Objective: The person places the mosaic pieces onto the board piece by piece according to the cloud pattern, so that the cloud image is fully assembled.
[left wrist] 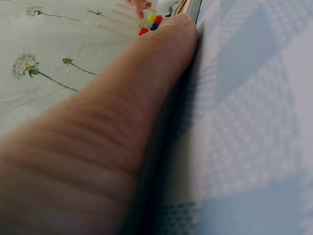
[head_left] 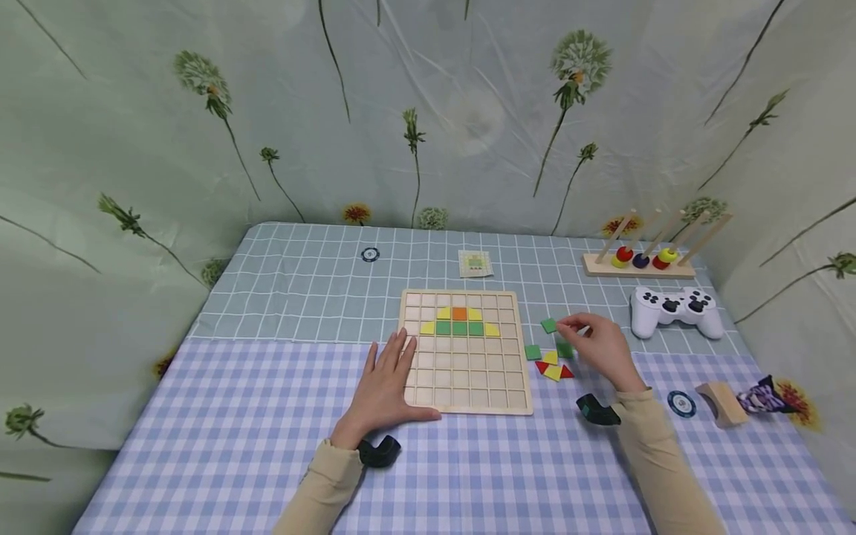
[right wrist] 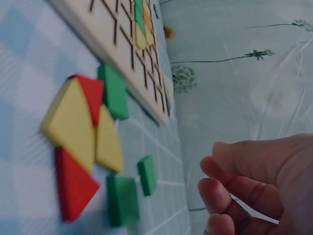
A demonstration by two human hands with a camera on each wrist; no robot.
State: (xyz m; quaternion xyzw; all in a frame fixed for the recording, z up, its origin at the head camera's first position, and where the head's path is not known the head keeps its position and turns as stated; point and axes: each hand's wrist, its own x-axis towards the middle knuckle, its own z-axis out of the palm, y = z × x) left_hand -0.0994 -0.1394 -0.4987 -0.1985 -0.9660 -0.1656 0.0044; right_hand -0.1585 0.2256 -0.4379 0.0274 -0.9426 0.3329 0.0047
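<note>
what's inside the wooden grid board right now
The wooden grid board holds yellow, orange and green tiles in its upper rows; the cells under the left hand are hidden.

Staged recording booth with a play or activity setup, not a lived-in room. Evidence: dandelion-print sheeting (head_left: 428, 111) hangs creased on 3 sides, closing off the space. The worktop (head_left: 221, 416) carries 2 checked cloths. Toys lie on it: a wooden grid board (head_left: 461, 371), loose coloured tiles (head_left: 551, 364), a peg rack with rings (head_left: 638, 260), and a white game controller (head_left: 675, 310).
</note>
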